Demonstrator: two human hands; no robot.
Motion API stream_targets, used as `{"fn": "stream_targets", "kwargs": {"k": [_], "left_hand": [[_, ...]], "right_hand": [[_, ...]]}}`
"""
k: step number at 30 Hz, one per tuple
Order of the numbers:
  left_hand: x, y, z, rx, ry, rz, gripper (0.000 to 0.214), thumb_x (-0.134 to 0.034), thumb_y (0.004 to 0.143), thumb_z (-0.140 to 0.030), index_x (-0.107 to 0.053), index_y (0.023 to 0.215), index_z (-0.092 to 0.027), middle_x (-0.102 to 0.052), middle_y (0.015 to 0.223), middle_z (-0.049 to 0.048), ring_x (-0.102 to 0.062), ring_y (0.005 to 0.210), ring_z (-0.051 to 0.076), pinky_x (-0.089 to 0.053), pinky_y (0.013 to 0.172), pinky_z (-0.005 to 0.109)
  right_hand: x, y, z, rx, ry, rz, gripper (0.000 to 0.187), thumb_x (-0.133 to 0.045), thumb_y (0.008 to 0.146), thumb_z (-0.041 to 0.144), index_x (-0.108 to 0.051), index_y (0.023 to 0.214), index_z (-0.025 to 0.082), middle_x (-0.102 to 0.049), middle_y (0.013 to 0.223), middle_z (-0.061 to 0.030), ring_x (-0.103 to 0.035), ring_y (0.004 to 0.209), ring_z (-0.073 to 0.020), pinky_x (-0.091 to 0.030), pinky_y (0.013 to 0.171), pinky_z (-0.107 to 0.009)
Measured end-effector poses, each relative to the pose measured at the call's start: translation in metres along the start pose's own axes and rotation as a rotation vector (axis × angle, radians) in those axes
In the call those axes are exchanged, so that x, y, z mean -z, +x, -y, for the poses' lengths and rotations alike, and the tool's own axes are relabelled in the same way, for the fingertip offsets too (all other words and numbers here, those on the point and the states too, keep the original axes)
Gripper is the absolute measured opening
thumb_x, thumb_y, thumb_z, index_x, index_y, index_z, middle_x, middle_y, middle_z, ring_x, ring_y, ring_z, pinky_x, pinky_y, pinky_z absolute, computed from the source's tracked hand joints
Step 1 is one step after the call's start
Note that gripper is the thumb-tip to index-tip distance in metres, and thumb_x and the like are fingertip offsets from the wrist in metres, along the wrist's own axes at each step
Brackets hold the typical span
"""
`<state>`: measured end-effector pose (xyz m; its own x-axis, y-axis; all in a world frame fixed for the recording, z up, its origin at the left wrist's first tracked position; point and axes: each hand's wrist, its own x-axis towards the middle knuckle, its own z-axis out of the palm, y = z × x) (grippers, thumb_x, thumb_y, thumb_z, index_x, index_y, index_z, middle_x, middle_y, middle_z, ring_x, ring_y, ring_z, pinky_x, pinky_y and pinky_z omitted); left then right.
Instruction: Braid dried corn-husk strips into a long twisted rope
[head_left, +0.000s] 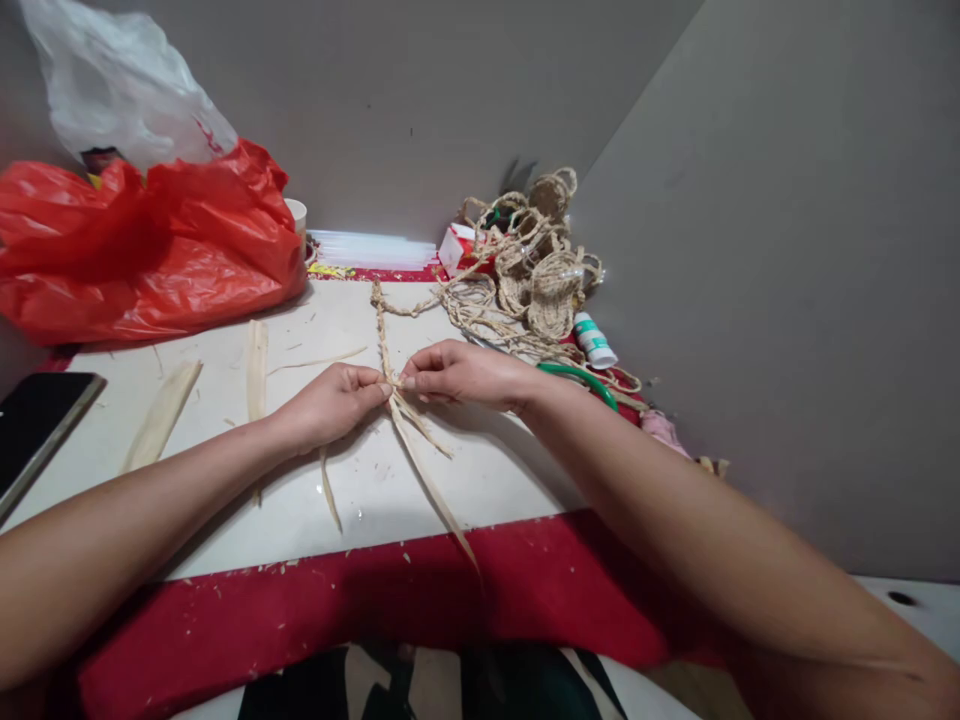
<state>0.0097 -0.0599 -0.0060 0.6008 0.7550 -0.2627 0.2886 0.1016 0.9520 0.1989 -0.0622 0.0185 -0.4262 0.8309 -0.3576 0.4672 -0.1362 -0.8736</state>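
My left hand [341, 400] pinches a pale fibre braid [383, 338] at its lower end, where loose strands [424, 465] fan out toward the table's front. Close against it, my right hand [457, 375] has its fingers closed at the same spot. The braid runs up the white board [480, 490] and links at its top to a thinner cord leading right, to a heap of braided rope [525, 270]. Flat dry strips [256, 370] lie left of my hands, one partly under my left forearm. What exactly each fingertip grips is too small to make out.
A red plastic bag [150, 250] fills the back left, with a phone [45, 430] before it. White sticks [375, 250] lie along the back wall. A green-and-white tube [595, 342] and a green ring [577, 380] sit right, over red cloth [360, 610].
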Motion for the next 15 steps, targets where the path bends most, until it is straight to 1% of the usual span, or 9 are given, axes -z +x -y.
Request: {"fn": "stream_targets", "kwargs": {"k": [3, 5, 7, 9, 12, 13, 15], "left_hand": [[0.001, 0.003, 0.007, -0.039, 0.108, -0.034, 0.029, -0.05, 0.081, -0.037, -0.05, 0.061, -0.016, -0.035, 0.046, -0.0064, -0.025, 0.042, 0.005, -0.019, 0.043, 0.021], [0.001, 0.004, 0.01, -0.085, 0.198, -0.067, 0.03, -0.048, 0.081, -0.037, -0.051, 0.061, -0.015, -0.037, 0.049, -0.0052, -0.028, 0.046, 0.006, -0.022, 0.045, 0.021], [0.001, 0.005, 0.012, -0.133, 0.271, -0.094, 0.03, -0.047, 0.081, -0.035, -0.051, 0.059, -0.015, -0.038, 0.051, -0.0047, -0.031, 0.048, 0.007, -0.025, 0.047, 0.021], [0.001, 0.004, 0.011, -0.155, 0.297, -0.087, 0.027, -0.046, 0.08, -0.032, -0.052, 0.06, -0.015, -0.042, 0.052, -0.004, -0.034, 0.05, 0.008, -0.028, 0.05, 0.021], [-0.001, 0.003, 0.007, -0.134, 0.214, -0.031, 0.025, -0.045, 0.08, -0.027, -0.053, 0.06, -0.015, -0.052, 0.055, -0.0016, -0.042, 0.052, 0.008, -0.033, 0.055, 0.022], [-0.001, 0.002, 0.005, -0.118, 0.163, -0.008, 0.025, -0.044, 0.081, -0.026, -0.052, 0.059, -0.015, -0.053, 0.054, -0.0011, -0.043, 0.051, 0.008, -0.034, 0.055, 0.022], [-0.003, 0.001, 0.002, -0.068, 0.061, 0.023, 0.027, -0.043, 0.082, -0.025, -0.048, 0.057, -0.016, -0.048, 0.048, -0.0026, -0.04, 0.045, 0.007, -0.032, 0.05, 0.021]], "right_hand": [[-0.001, -0.006, 0.004, -0.017, -0.114, -0.022, 0.019, -0.054, 0.08, 0.022, -0.06, 0.066, 0.011, -0.043, 0.048, 0.0062, -0.032, 0.042, -0.0033, -0.024, 0.042, -0.019], [-0.006, -0.012, 0.007, -0.034, -0.131, -0.029, 0.023, -0.053, 0.08, 0.022, -0.057, 0.061, 0.011, -0.043, 0.045, 0.0058, -0.031, 0.039, -0.003, -0.023, 0.04, -0.019], [-0.016, -0.017, 0.009, -0.069, -0.049, -0.049, 0.023, -0.05, 0.082, 0.02, -0.055, 0.06, 0.012, -0.046, 0.045, 0.0047, -0.033, 0.035, -0.0031, -0.023, 0.037, -0.018], [-0.031, -0.021, 0.012, -0.126, 0.107, -0.08, 0.023, -0.045, 0.084, 0.018, -0.053, 0.064, 0.013, -0.05, 0.046, 0.0033, -0.038, 0.033, -0.0041, -0.027, 0.035, -0.018], [-0.056, -0.023, 0.011, -0.182, 0.296, -0.14, 0.023, -0.04, 0.088, 0.019, -0.049, 0.068, 0.015, -0.055, 0.049, 0.0015, -0.046, 0.036, -0.0064, -0.034, 0.036, -0.017], [-0.063, -0.023, 0.009, -0.183, 0.316, -0.161, 0.023, -0.039, 0.089, 0.021, -0.048, 0.069, 0.016, -0.056, 0.05, 0.0008, -0.048, 0.037, -0.0071, -0.035, 0.036, -0.017], [-0.075, -0.021, 0.002, -0.151, 0.276, -0.218, 0.023, -0.037, 0.09, 0.023, -0.046, 0.07, 0.016, -0.058, 0.054, -0.0006, -0.051, 0.038, -0.0083, -0.038, 0.037, -0.018]]}}
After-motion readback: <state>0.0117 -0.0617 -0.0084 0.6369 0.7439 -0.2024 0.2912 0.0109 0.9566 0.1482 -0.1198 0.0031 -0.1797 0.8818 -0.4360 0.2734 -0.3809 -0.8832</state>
